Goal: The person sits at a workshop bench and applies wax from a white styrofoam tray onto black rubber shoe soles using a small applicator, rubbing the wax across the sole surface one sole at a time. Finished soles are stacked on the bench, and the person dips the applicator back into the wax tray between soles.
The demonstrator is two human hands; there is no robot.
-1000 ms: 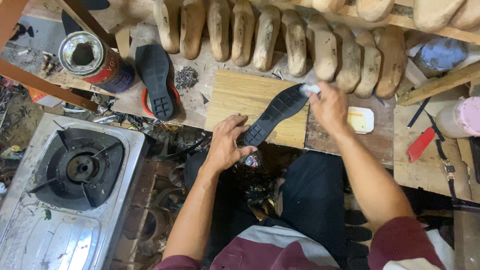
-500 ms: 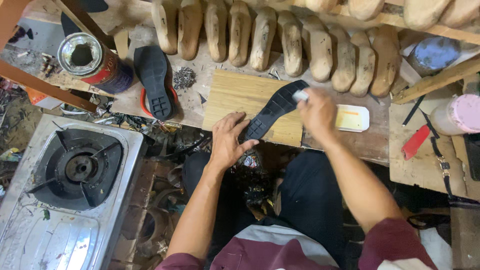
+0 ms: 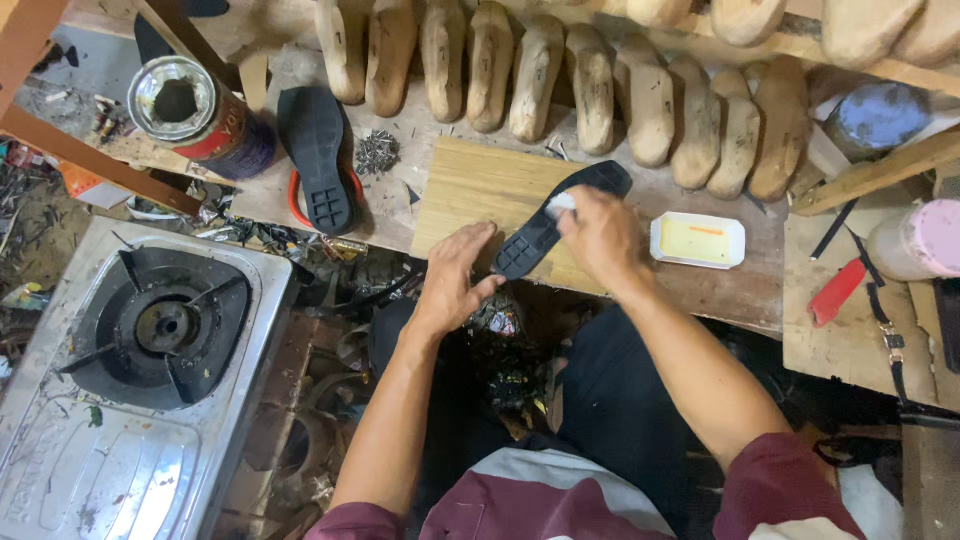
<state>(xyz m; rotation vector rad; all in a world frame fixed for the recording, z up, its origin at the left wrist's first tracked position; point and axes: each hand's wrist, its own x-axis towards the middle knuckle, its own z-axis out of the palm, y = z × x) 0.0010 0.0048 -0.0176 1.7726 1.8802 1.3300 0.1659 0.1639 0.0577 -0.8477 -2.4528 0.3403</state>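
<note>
1. The black sole lies slanted on a wood board near the front edge of the tabletop.
2. The left hand presses on the heel end of the sole, at the front edge of the board. Its fingers are spread out flat and hold the sole down. They do not wrap around it.
3. The right hand rests on the middle of the sole. Its fingers are curled shut on a small white wad. The wad touches the sole.
4. The toe end of the sole points toward the back of the tabletop. It sticks out past the right hand.
5. A white tray with something yellow in it sits just beside the right hand, on the tabletop.
6. A row of wood shoe forms stands along the back edge of the tabletop.
7. A second sole lies on a red ring, well apart from the board, toward the left of the tabletop.
8. A small pile of nails sits between the second sole and the board.
9. An open can sits near the back left corner.
10. A gas stove sits lower down, past the left edge of the tabletop.
11. A red knife lies on a plank to the right of the tray.
</note>
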